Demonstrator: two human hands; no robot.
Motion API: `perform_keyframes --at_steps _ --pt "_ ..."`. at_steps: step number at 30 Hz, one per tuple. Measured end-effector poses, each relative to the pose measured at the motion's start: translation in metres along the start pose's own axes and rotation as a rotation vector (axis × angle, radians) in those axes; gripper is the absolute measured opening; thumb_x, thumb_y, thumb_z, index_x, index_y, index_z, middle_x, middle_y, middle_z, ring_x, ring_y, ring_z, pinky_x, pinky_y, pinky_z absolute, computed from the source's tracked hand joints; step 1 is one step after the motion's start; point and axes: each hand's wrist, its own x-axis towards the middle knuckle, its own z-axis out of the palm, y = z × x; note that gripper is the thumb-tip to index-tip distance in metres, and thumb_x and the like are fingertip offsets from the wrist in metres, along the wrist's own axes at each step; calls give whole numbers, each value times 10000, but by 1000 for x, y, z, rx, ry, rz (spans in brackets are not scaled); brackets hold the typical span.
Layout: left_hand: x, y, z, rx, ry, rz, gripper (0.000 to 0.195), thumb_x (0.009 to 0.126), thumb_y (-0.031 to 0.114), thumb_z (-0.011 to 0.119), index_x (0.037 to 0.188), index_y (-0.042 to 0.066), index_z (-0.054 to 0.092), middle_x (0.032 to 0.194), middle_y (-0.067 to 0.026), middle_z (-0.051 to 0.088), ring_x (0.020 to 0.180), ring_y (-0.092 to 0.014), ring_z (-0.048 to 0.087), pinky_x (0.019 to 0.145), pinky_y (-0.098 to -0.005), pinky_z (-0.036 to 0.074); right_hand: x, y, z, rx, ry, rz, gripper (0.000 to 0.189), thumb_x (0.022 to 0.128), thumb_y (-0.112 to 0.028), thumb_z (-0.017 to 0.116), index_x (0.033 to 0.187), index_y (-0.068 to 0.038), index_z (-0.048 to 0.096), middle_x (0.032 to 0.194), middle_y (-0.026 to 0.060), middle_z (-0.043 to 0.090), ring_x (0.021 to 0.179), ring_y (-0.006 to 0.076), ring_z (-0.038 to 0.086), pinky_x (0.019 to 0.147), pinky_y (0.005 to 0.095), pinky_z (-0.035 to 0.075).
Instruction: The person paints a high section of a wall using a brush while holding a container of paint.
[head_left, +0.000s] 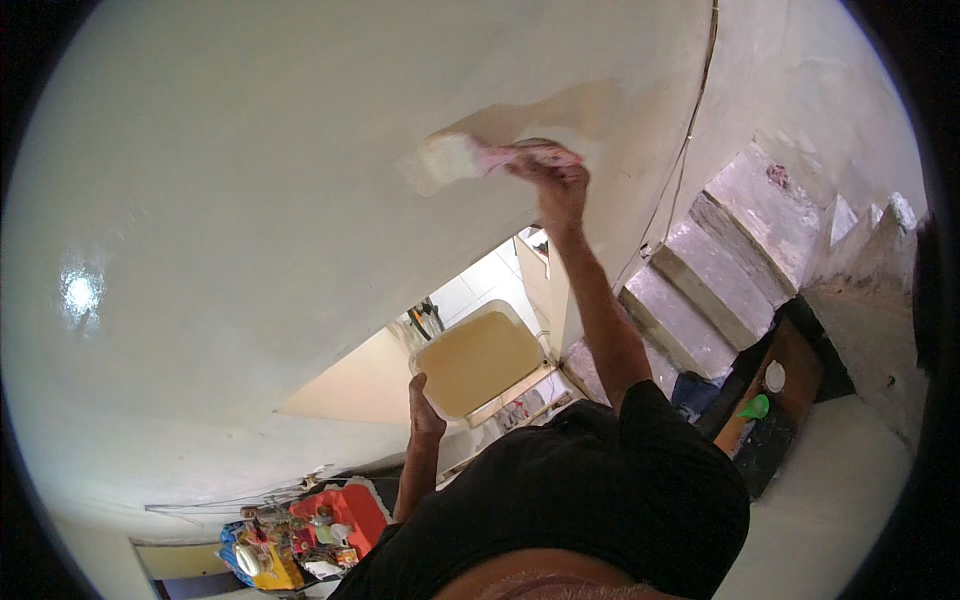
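My right hand grips a pinkish handle that ends in a broad, pale, blurred brush head. The brush head is against the light-coloured wall, and a beige damp-looking patch and a shadow lie around it. Lower down, my left hand holds a rectangular plastic tub by its near left edge, thumb on the rim. Cloudy yellowish-tan liquid fills much of the tub. The far ends of my left fingers are hidden beneath it.
Concrete stairs rise at the right, beside a cable running down the wall. Below the tub is an opening onto white floor tiles. A cluttered table with a red cover stands lower left. A green scoop-like item lies lower right.
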Motion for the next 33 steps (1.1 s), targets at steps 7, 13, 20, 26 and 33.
perform_keyframes --at_steps 7,13,20,26,33 --pt "-7 -9 -15 -57 89 -26 611 877 462 425 1318 39 439 1227 -126 557 1100 -263 560 929 -399 461 66 -9 -132 -250 482 -393 116 838 30 591 933 52 654 942 113 667 831 188 655 747 340 584" --pt "-21 -8 -17 -102 85 5 521 916 384 389 1268 10 478 1198 -123 573 1090 -248 565 930 -369 452 12 -19 -91 -184 436 -342 106 832 36 583 904 34 661 946 114 658 839 193 652 691 320 588" --pt "-21 -3 -23 -55 162 29 565 894 426 410 1268 6 469 1170 -135 584 1051 -258 583 883 -376 483 -52 -1 32 -54 -77 -7 48 798 48 671 841 32 687 929 98 687 878 155 639 752 282 531" --pt "-15 -1 -33 -58 76 72 600 877 453 441 1285 13 455 1177 -134 582 1055 -263 586 885 -396 483 6 12 -46 100 205 -26 109 803 71 601 874 16 663 936 121 675 854 226 657 741 347 571" --pt "-13 -6 -7 -44 128 52 649 865 495 408 1335 48 430 1249 -131 546 1133 -283 540 945 -431 447 89 7 -168 -219 729 -395 92 835 44 598 793 -11 658 902 68 670 774 149 648 653 299 573"
